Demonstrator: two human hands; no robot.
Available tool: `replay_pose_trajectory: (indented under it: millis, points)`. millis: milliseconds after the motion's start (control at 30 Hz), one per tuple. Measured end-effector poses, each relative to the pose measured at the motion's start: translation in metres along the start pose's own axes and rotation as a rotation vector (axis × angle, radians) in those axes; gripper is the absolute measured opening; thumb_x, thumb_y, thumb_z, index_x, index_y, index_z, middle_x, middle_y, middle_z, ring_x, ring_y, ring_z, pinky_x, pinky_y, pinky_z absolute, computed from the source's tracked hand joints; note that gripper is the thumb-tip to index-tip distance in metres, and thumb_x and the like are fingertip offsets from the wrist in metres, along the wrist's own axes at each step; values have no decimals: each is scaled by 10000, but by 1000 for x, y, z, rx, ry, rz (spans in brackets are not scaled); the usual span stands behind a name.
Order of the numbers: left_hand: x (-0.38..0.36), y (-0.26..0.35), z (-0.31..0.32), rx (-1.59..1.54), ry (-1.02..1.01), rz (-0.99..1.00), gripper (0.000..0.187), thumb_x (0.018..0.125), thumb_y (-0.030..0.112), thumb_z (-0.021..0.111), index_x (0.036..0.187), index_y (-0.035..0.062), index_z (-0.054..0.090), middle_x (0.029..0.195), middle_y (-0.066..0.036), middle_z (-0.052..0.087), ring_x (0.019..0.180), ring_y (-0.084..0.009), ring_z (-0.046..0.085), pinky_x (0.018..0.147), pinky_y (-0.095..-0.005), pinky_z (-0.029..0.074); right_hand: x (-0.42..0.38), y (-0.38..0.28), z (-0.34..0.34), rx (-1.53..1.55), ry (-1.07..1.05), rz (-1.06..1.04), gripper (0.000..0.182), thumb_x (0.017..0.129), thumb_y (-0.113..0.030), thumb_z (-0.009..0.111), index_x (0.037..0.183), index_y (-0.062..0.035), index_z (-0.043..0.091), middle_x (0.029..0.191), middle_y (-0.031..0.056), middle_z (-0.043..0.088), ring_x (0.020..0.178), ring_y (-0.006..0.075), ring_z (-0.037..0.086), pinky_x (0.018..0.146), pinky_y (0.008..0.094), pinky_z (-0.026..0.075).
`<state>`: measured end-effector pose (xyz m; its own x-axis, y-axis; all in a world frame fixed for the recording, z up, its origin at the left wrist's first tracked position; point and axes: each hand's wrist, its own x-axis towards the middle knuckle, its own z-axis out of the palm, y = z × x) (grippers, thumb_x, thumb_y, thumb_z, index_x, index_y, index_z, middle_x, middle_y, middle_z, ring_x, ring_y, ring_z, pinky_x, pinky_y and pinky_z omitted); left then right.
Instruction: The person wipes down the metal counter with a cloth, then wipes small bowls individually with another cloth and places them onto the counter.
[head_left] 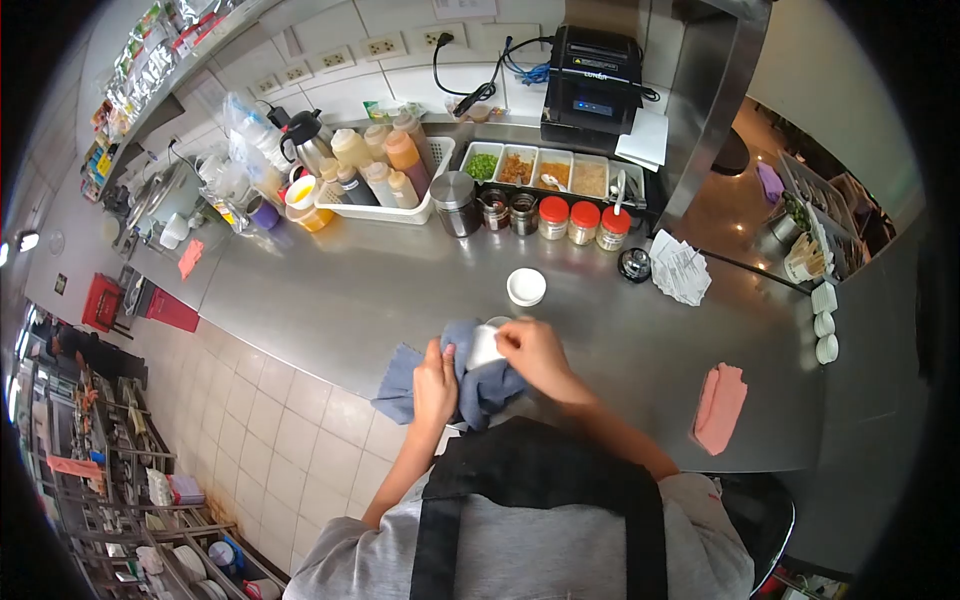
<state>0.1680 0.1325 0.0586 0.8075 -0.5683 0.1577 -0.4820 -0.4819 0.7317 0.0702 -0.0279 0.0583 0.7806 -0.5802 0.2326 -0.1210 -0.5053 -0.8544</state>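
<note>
Two hands at a white cup [487,345], just below the white lid [526,287]: left hand [435,385] gripping blue cloth [440,375] beneath it, right hand [535,350] fingers closed around cup and cloth.

Little here can be read. The black receipt printer [592,75] at the back of the counter carries a small pale brand word on its front, too blurred to make out. The paper slips [681,270] show print too small to read.

Pink cloth [719,407] on counter [350,290]; red-lidded jars [584,222].
</note>
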Motion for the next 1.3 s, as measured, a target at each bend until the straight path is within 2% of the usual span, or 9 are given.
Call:
replay_pose_trajectory:
  millis: [133,300,400,500,600,700,1033,1133,1300]
  points:
    - [9,-16,-22,48,158,-6,265,1008,249,477,939,-4,519,608,-269,532,545,-450,541,491,-490,379,38,73,-12,-4,273,69,166,816,-154,623,788,-4,687,702,190,644,617,335,642,583,414,492]
    - [13,-31,-50,-4,264,-24,309,1022,272,454,932,-13,531,569,-216,527,481,-364,517,481,-447,386,72,130,-14,-116,294,185,167,825,-140,633,831,9,708,619,186,630,585,313,647,585,394,513]
    - [11,-27,-55,12,271,7,311,1024,277,449,960,-12,544,576,-215,538,498,-368,536,491,-444,398,77,139,-7,-60,144,301,199,862,-168,666,919,16,717,739,118,682,574,188,641,563,335,507]
    - [6,-21,-51,44,205,-23,317,1021,285,451,987,-13,554,613,-236,560,541,-397,565,507,-450,411,68,148,6,-402,449,-95,263,821,-211,731,987,-10,693,881,128,644,710,250,636,654,381,511]
    - [4,-19,-44,49,172,-14,315,1014,287,466,989,-13,559,624,-246,569,556,-427,567,504,-465,410,44,117,9,-331,437,45,328,782,-235,771,1005,-33,642,946,132,584,791,302,603,705,418,494]
    - [3,-14,-35,99,133,-2,316,1005,294,481,1003,-9,571,631,-250,575,579,-440,580,507,-485,415,15,95,18,-195,49,132,303,773,-203,776,955,-42,597,1019,172,596,835,367,613,733,441,497]
    - [-27,20,-14,-20,-2,-49,359,982,373,509,952,27,600,673,-251,588,665,-435,617,557,-477,460,11,122,37,-128,68,37,159,763,-68,686,846,-12,563,702,162,610,681,348,623,635,441,486]
    - [-44,7,-7,-226,-16,-161,380,987,391,512,1057,36,625,719,-206,613,677,-258,640,658,-376,485,8,105,27,-64,88,-7,146,769,-28,665,858,-4,552,680,136,618,586,272,621,556,385,485]
    - [-50,8,3,-419,-76,-192,389,1020,340,472,1185,13,602,921,-47,651,871,-115,569,801,-292,466,-15,46,-16,262,-69,144,139,804,-5,655,864,-5,529,664,84,636,516,129,617,479,289,490]
